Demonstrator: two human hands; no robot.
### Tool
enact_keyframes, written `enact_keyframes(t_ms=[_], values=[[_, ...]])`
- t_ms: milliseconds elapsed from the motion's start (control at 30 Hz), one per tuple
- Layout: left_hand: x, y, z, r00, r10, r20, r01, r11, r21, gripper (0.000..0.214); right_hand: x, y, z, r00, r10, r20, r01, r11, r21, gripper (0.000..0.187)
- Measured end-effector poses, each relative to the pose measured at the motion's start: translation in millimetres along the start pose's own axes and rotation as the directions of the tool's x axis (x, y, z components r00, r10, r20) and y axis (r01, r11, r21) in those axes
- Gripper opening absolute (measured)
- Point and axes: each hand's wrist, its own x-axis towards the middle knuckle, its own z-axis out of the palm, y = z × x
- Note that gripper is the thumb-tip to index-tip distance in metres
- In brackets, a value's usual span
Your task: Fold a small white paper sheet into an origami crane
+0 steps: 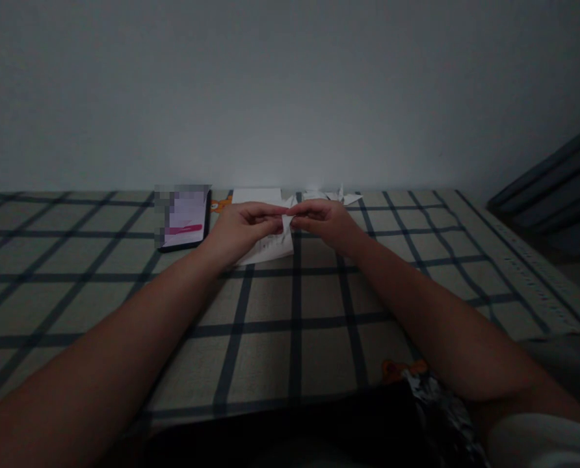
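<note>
Both hands meet over the checked cloth, pinching a small folded piece of white paper between them. My left hand grips its left side with thumb and fingers pressed together. From the right, my right hand pinches the other side, the fingertips of both hands nearly touching. The folded paper is partly hidden by the fingers. Beneath the left hand lies a flat white sheet with faint printed marks. Just behind the right hand rests a folded white paper shape with pointed tips.
A tablet or phone with a lit, partly blurred screen lies left of the hands. Behind them is a white sheet beside an orange bear print. The checked cloth reaches a plain wall. Dark striped fabric hangs at right.
</note>
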Motion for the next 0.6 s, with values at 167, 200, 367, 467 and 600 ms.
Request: enact_keyframes(t_ms=[167, 200, 367, 467, 600], values=[[1, -2, -1.8, 0.999, 0.039, 0.026, -0.039, 0.999, -0.004, 0.025, -1, -1, 0, 1.0, 0.008, 0.004, -0.008, 0.999, -0.037, 0.03], [1, -3, -1.5, 0.999, 0.046, 0.023, -0.046, 0.999, -0.005, 0.026, -1, -1, 1, 1.0, 0.003, 0.009, -0.003, 0.999, -0.042, 0.031], [2, -8, 1.3, 0.996, 0.081, -0.045, -0.076, 0.993, 0.095, 0.026, 0, 3, 3, 0.999, -0.04, -0.036, 0.037, 0.997, -0.074, 0.034], [0, -8, 3.3, 0.991, 0.11, -0.072, -0.095, 0.977, 0.192, 0.023, 0, 6, 3, 0.995, -0.051, -0.091, 0.038, 0.99, -0.134, 0.033], [-4, -8, 7.3, 0.982, 0.159, -0.104, -0.121, 0.946, 0.301, 0.019, 1, 10, 3, 0.991, -0.057, -0.121, 0.038, 0.987, -0.158, 0.034]])
